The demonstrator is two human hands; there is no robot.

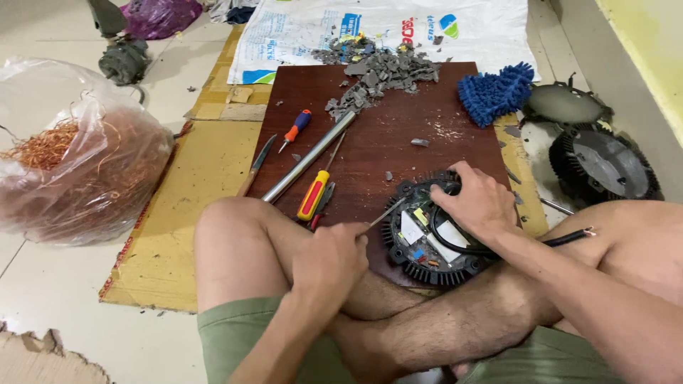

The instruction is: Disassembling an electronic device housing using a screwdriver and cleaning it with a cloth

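A: Start at the far left. What's there?

B: A clear bag of copper wire on the floor, well apart from the work. Then a cardboard sheet, with a dark brown board lying partly over it.

A: And on the board?

B: A metal tube lies slantwise, a small orange screwdriver just beyond it, a yellow-handled one near the knee. Grey chips are heaped at the far edge.

A: The hands?

B: The left hand is a closed fist around a thin tool, its tip touching the left rim of the round finned housing. The housing sits at the near edge of the board, against the crossed legs. The right hand presses on its far right side, fingers curled over the rim and over a black cable running off to the right.

A: How should that prying go?

B: I'd judge a low tip angle best, wedged under the circuit board's edge rather than into it, with short levering moves. The right hand's weight should stay down so the housing can't spin. A slip would send the tip towards the right fingers, so pry away from them.

A: Further right?

B: A blue mitt and two more housings.
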